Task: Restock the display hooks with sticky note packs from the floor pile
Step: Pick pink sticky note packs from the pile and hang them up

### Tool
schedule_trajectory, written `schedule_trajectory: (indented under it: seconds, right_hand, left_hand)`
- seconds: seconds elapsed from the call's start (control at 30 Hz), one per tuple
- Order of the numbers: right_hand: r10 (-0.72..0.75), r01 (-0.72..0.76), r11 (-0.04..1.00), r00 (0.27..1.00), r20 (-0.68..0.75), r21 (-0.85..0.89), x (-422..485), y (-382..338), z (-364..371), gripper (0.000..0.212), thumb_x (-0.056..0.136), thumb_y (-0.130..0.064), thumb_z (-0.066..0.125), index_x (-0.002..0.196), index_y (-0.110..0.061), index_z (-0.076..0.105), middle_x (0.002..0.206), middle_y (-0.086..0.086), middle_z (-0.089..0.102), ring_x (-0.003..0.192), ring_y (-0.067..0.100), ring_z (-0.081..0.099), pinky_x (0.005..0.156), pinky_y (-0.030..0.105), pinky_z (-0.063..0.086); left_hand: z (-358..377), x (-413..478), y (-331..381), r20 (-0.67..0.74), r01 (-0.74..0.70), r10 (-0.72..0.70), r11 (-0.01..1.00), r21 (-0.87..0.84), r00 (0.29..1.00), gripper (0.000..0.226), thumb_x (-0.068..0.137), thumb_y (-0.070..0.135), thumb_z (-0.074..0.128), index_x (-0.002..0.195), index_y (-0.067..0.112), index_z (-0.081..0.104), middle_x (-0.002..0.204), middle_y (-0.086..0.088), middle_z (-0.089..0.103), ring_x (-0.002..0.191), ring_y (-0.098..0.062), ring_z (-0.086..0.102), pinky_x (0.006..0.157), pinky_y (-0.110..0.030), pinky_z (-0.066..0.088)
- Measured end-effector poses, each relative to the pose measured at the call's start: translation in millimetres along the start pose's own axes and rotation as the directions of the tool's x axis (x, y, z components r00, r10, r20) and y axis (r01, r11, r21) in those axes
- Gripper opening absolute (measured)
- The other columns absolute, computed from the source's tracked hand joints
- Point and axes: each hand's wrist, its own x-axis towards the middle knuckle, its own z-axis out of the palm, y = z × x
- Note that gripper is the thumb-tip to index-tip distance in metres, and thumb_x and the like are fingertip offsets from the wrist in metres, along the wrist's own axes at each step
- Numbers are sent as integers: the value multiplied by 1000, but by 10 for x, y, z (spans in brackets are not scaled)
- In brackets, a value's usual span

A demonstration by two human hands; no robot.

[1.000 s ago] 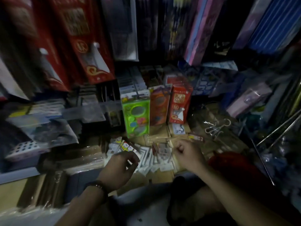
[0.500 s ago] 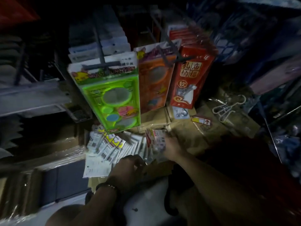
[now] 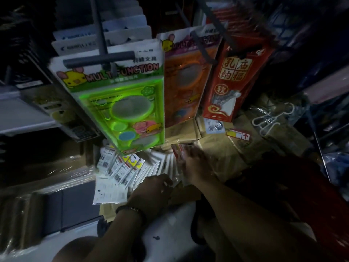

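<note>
touching pack pile [image 3: 130, 167], left hand [image 3: 151, 191], right hand [image 3: 196, 165]

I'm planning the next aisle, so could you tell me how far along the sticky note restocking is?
Early. Done: no sticky note pack plainly shows on the display hooks. In hand: the right hand seems to grip a blurred pack at the floor pile; the left hand rests on it. Left: the whole pile.

Your left hand [image 3: 151, 191] on the near edge of the sticky note packs [image 3: 124, 167], your right hand [image 3: 196, 165] at the pile's right end, a carded set [image 3: 122, 110] hanging on a hook [image 3: 98, 59] beyond your left hand, a tall box [image 3: 234, 76] beyond your right hand, wire hangers [image 3: 264, 121] farther right
</note>
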Motion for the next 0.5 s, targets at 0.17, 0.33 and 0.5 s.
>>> schedule_trajectory:
  seconds: [0.17,0.33,0.5]
  right_hand:
    - [-56,52,995,998,-37,-90,-153,0,-223,56,105,-35,40,155,-11,47,150,23,56,133,42,58,108,48,49]
    - [-55,64,976,997,49,-210,-355,139,-466,71,92,-22,75,157,-14,47,121,17,74,91,41,75,71,46,61]
    - [-170,143,965,979,113,219,-624,213,-708,41,106,-28,56,145,-21,42,120,18,70,107,39,70,83,42,55]
  left_hand:
    - [-22,-44,-27,-3,25,-25,1000,17,1000,27,84,50,59,105,38,73,96,11,78,89,-14,73,84,-35,59]
    - [-66,-132,-75,-24,53,-53,998,-17,998,55,74,67,49,111,37,76,97,8,80,93,-13,74,88,-34,59]
    - [-92,-270,-55,-50,94,-101,987,-132,994,57,85,62,68,133,32,63,112,4,75,103,-20,72,95,-34,54]
